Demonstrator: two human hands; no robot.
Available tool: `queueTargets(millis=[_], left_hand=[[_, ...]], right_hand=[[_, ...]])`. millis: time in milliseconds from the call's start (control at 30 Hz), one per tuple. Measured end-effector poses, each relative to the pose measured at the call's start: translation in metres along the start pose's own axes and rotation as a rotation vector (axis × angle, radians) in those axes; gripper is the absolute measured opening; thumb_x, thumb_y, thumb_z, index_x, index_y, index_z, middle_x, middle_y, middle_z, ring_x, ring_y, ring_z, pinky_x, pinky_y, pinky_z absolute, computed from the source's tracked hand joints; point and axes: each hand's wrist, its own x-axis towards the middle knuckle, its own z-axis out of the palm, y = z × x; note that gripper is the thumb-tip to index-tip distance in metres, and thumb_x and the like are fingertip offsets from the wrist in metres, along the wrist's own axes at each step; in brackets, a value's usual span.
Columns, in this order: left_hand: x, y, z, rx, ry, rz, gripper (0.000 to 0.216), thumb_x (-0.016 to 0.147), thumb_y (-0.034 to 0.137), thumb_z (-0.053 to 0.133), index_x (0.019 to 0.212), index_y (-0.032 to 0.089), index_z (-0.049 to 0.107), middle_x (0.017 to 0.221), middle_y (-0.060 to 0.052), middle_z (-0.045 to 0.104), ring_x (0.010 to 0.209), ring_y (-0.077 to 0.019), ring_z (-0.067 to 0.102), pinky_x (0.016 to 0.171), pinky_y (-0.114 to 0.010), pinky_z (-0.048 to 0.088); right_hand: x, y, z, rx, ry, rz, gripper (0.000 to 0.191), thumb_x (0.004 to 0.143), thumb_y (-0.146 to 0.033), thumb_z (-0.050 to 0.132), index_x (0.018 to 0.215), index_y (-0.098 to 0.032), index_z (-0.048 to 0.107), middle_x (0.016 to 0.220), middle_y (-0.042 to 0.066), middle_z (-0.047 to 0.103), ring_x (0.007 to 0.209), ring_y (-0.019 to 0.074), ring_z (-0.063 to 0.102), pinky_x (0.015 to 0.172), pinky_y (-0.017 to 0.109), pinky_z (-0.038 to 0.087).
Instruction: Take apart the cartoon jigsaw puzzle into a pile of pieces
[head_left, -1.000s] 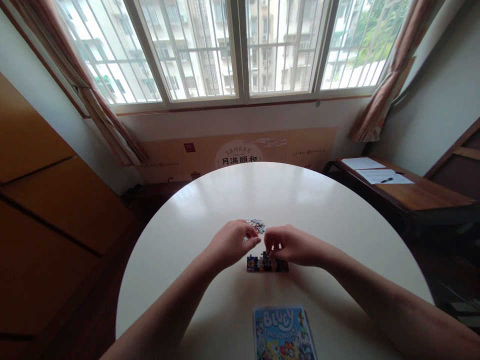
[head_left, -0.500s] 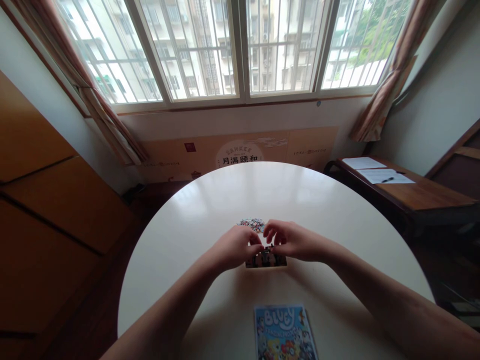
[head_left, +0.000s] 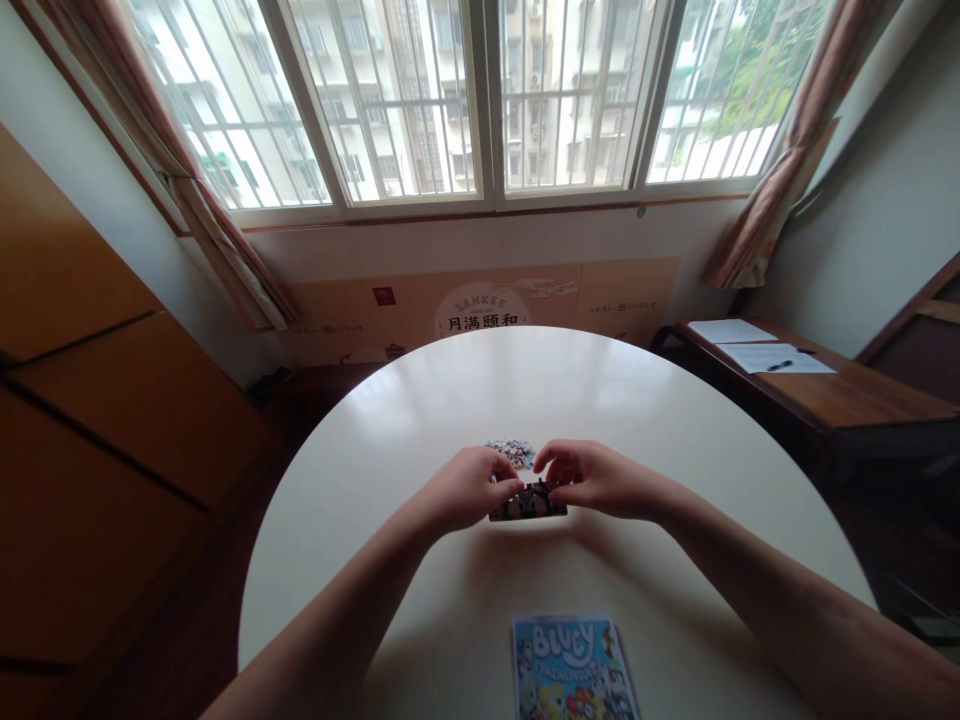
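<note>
A dark, joined section of jigsaw puzzle (head_left: 529, 504) is in front of me near the middle of the white table, with knobs along its far edge. My left hand (head_left: 480, 487) pinches its left side, thumb on top and fingers curled beyond it. On its right side, my right hand (head_left: 589, 480) grips with thumb and bent fingers, partly covering that end. A shadow falls on the table just below the section. Right behind my hands lies a small heap of loose puzzle pieces (head_left: 516, 452), partly hidden by my left hand.
A blue picture sheet marked "BLUEY" (head_left: 574, 665) lies close to me on the round white table (head_left: 360, 430). To the right, a wooden desk (head_left: 862, 395) bears papers (head_left: 776, 357) and a pen. Cabinets stand on the left, and a barred window is ahead.
Both hands have brought the puzzle section slightly away from me, and its near edge looks raised and tilted. The right fingers have closed in on its right end. The view has shifted slightly.
</note>
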Motion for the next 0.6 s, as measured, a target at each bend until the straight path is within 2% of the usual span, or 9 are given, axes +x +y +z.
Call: queueTargets(millis=[267,467,600], left_hand=[[0.0017,-0.0015,-0.0022,-0.019,-0.007,-0.05,0.028,0.082,0.039,0.059,0.079,0.016,0.073,0.071,-0.004,0.07,0.067,-0.0188,0.062,0.057,-0.026,0.038],[0.0022,-0.0034,-0.0032,-0.013,-0.002,-0.064,0.028,0.082,0.041,0.058,0.076,0.016,0.07,0.071,-0.004,0.069,0.068,-0.0192,0.061,0.057,-0.026,0.037],[0.002,-0.0041,-0.0024,-0.028,0.001,-0.071,0.028,0.082,0.041,0.058,0.077,0.016,0.07,0.073,-0.005,0.069,0.069,-0.0195,0.062,0.057,-0.027,0.038]], right_hand=[[-0.0026,-0.0046,0.0016,-0.138,0.073,-0.101,0.023,0.078,-0.011,0.064,0.099,-0.02,0.065,0.081,0.001,0.069,0.075,0.0166,0.065,0.069,0.029,0.051],[-0.0042,-0.0082,-0.0012,-0.116,0.073,-0.067,0.017,0.084,-0.017,0.062,0.1,-0.02,0.065,0.085,0.003,0.072,0.078,0.018,0.067,0.073,0.032,0.053],[-0.0034,-0.0086,-0.0013,-0.111,0.074,-0.072,0.017,0.083,-0.016,0.062,0.099,-0.019,0.065,0.085,0.004,0.072,0.08,0.0186,0.068,0.074,0.032,0.054]])
